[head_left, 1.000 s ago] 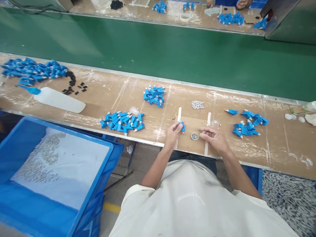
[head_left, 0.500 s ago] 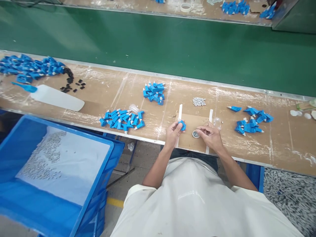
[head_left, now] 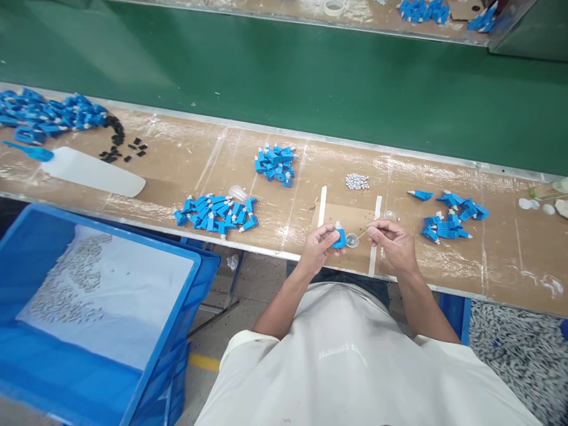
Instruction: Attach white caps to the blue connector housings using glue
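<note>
Blue plastic fills the near left, where a big crate holds a white sheet strewn with small grey bits. Above it, at the near edge of the brown workbench, the left hand pinches a small blue connector between thumb and fingers, its white tip pointing up. Just to the right of it a little round dish sits on the bench between two white tape strips. The right hand has its fingertips pressed together on a thin stick, whose far end points into the dish. Left of the hands lies a pile of blue connectors, and right of them another pile. Farther back rest a smaller blue heap and a cluster of tiny grey parts. Far left, a white bottle lies on its side near some black pieces. Beyond the bench runs a green belt.
</note>
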The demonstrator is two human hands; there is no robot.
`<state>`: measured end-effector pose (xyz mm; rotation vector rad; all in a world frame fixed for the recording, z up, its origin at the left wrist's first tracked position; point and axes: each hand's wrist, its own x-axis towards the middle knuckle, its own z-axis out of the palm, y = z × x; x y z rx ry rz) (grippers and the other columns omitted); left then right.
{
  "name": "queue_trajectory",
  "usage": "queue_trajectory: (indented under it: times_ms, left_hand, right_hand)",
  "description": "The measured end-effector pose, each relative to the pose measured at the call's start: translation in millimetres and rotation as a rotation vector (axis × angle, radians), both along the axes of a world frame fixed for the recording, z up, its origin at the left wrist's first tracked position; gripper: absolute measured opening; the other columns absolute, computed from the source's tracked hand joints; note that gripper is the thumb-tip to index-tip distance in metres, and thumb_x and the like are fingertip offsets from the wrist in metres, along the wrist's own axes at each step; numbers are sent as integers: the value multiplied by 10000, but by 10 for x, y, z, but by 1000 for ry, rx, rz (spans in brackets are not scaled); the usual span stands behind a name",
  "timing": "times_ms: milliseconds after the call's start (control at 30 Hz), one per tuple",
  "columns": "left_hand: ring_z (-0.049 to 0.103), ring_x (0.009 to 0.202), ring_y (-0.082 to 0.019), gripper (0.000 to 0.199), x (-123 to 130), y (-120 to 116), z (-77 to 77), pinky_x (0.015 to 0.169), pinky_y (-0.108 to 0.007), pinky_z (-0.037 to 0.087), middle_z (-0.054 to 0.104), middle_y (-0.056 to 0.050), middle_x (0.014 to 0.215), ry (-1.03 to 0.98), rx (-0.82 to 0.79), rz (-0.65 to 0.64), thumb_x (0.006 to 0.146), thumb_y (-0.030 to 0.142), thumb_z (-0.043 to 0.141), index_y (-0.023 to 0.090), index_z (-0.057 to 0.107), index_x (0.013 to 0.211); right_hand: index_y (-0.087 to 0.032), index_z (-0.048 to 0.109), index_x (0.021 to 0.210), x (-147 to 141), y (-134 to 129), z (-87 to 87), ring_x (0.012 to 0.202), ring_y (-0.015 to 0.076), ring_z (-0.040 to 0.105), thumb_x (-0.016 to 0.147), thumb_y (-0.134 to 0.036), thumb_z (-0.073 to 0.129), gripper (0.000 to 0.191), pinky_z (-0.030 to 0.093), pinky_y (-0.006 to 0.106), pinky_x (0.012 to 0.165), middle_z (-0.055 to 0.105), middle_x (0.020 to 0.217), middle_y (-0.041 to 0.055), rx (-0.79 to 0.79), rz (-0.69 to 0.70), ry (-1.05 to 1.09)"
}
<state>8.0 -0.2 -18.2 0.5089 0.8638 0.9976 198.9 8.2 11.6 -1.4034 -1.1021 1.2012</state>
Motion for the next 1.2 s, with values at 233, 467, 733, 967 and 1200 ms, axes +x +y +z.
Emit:
queue_trajectory:
  times_ms: [233, 467, 733, 967, 1200]
  left_hand:
    - [616, 487, -89, 583, 62, -42, 63, 453, -190, 453, 713, -19, 713, -61, -33, -99, 603, 619, 890, 150, 651, 852]
    - [618, 478, -84, 620, 98, -90, 119, 447, -167, 441, 686, 1, 678, -109, -68, -143, 590, 621, 899, 132, 630, 861]
    - [610, 471, -90, 589, 105, -98, 123, 468, -177, 459, 638, 26, 615, -146, -53, -168, 627, 605, 890, 136, 623, 865]
    - [606, 474, -87, 564, 92, -93, 147, 483, -185, 468, 639, 26, 628, -162, -42, -172, 659, 595, 876, 137, 629, 874]
    - [612, 479, -86, 576, 83, -86, 158, 471, -174, 460, 652, 21, 650, -171, -53, -174, 643, 601, 883, 142, 630, 881]
  right_hand:
    - [-217, 773, 770, -34, -68, 199, 560, 123, 572, 731, -497, 875, 300, 479, 262, 472, 677, 756, 35, 100, -26, 67]
    - [-211, 773, 790, -122, -144, 331, 545, 112, 557, 801, -390, 840, 191, 464, 242, 451, 650, 716, 12, 316, -44, -5]
    - [-216, 780, 804, -165, -161, 359, 556, 121, 568, 836, -344, 809, 135, 454, 249, 459, 663, 722, 15, 375, -21, -61]
    - [-215, 781, 811, -182, -138, 341, 562, 122, 570, 839, -334, 805, 125, 451, 247, 468, 662, 717, 15, 391, -10, -60]
    - [-213, 773, 804, -193, -143, 317, 561, 126, 561, 833, -385, 808, 178, 446, 257, 465, 665, 724, 21, 368, -11, -127]
